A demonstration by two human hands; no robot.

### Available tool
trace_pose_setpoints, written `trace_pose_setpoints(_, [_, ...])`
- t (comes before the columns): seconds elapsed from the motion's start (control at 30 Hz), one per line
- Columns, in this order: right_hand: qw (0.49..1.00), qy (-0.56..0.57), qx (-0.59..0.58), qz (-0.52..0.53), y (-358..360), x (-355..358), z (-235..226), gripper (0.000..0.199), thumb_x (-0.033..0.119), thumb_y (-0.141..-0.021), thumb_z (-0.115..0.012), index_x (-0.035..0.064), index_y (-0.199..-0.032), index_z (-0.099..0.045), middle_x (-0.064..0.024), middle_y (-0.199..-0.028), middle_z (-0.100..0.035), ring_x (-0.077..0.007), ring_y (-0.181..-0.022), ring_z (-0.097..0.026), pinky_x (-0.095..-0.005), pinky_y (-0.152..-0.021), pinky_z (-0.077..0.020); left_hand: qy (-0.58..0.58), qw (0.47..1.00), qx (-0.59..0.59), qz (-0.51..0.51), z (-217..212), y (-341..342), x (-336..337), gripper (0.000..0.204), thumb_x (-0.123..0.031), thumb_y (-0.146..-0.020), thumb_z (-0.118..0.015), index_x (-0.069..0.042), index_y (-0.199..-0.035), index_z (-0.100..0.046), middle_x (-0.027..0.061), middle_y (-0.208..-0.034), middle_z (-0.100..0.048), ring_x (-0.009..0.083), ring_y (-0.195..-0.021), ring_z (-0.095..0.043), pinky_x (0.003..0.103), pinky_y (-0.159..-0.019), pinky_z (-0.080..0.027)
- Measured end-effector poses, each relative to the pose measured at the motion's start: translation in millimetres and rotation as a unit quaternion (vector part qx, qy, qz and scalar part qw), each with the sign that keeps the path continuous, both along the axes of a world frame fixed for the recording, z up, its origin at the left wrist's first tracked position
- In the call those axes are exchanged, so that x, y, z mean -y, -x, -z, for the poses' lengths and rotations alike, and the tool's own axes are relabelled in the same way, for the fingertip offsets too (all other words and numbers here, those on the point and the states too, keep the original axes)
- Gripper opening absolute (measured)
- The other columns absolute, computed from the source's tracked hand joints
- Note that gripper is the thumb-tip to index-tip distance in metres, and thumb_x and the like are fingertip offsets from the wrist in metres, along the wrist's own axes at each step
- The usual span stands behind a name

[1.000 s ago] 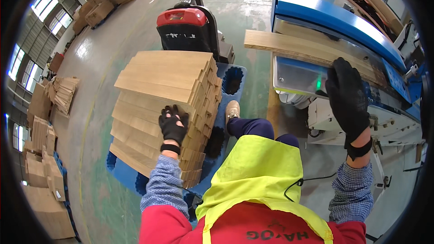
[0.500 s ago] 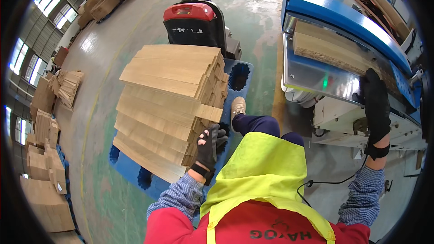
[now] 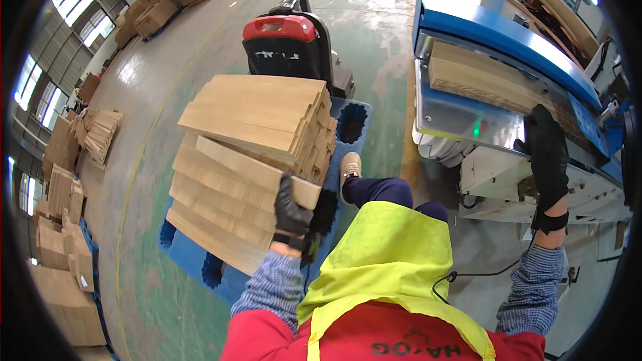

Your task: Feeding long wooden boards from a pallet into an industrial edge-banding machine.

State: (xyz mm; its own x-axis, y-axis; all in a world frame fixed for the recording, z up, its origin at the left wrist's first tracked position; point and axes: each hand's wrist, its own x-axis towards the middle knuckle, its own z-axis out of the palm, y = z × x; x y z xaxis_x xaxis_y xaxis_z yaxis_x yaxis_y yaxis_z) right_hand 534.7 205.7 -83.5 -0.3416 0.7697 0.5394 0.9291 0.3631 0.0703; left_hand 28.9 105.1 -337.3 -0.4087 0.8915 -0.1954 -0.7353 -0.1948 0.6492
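My left hand [image 3: 291,208], in a dark glove, is closed on the near end of a wooden board [image 3: 257,170] that lies slanted across a stack of boards [image 3: 221,190]. The stack sits on a blue pallet [image 3: 189,259]. My right hand [image 3: 551,154], in a black glove, lies stretched out at the metal edge of a blue machine, its fingertips at the near end of boards [image 3: 488,75] there. Its thumb stands apart from the fingers. Under the machine's blue cover [image 3: 508,35] the boards rest on a shiny metal bed [image 3: 461,110] with a small green light.
A red and black pallet truck [image 3: 287,43] stands beyond the pallet. My shoe [image 3: 350,166] is beside the pallet's right edge. A black cable [image 3: 485,274] hangs near my right arm. More board stacks [image 3: 70,301] stand at the far left, with cartons [image 3: 157,15] behind.
My left hand has taken hold of a board, whose near end has swung out to the right from the stack. My right hand stays at the machine, shifted slightly in the picture.
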Motion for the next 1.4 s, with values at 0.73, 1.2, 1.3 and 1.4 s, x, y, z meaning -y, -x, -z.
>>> trace_pose_setpoints(0.73, [0.987, -0.015, 0.072, 0.14, -74.3, 15.8, -16.4, 0.016, 0.02, -0.088, -0.059, 0.0062, -0.096, -0.062, -0.0139, -0.101, -0.061, -0.034, -0.103, -0.059, -0.0497, -0.087, -0.0473, -0.116, 0.833, -0.541, 0.007, -159.8, 28.2, 17.2, 0.043, -0.042, -0.104, -0.053, 0.0, -0.111, -0.059, 0.0079, -0.093, -0.063, 0.0195, -0.086, -0.059, 0.034, -0.082, -0.047])
trace_pose_setpoints(1.2, [0.994, -0.025, -0.073, -0.072, 84.7, 99.8, -29.2, 0.063, 0.047, -0.094, -0.06, -0.0043, -0.129, -0.056, -0.0252, -0.133, -0.057, -0.0391, -0.129, -0.052, -0.0496, -0.116, -0.0322, -0.171, 0.458, -0.87, 0.064, -289.0, -12.2, -59.0, 0.068, -0.026, -0.071, -0.086, -0.004, -0.131, -0.064, 0.0167, -0.098, -0.07, 0.0333, -0.089, -0.066, 0.042, -0.087, -0.052])
trace_pose_setpoints(1.3, [0.994, -0.001, -0.058, -0.098, 111.3, 93.5, -27.0, 0.073, 0.054, -0.095, -0.055, -0.0087, -0.131, -0.055, -0.0287, -0.136, -0.055, -0.0401, -0.13, -0.051, -0.0493, -0.117, -0.0303, -0.262, 0.441, -0.857, 0.05, -301.1, -54.0, -94.4, 0.065, -0.028, -0.073, -0.085, -0.004, -0.13, -0.064, 0.0163, -0.1, -0.071, 0.0343, -0.092, -0.067, 0.041, -0.085, -0.053])
trace_pose_setpoints(1.4, [0.997, 0.002, -0.039, -0.066, 131.2, 79.2, -26.9, 0.083, 0.059, -0.095, -0.051, -0.0143, -0.134, -0.049, -0.0352, -0.136, -0.052, -0.0459, -0.132, -0.048, -0.05, -0.118, -0.029, -0.285, 0.441, -0.851, -0.001, -304.7, -97.5, -113.0, 0.064, -0.032, -0.074, -0.084, -0.004, -0.128, -0.065, 0.0157, -0.102, -0.07, 0.0353, -0.096, -0.067, 0.042, -0.086, -0.052])
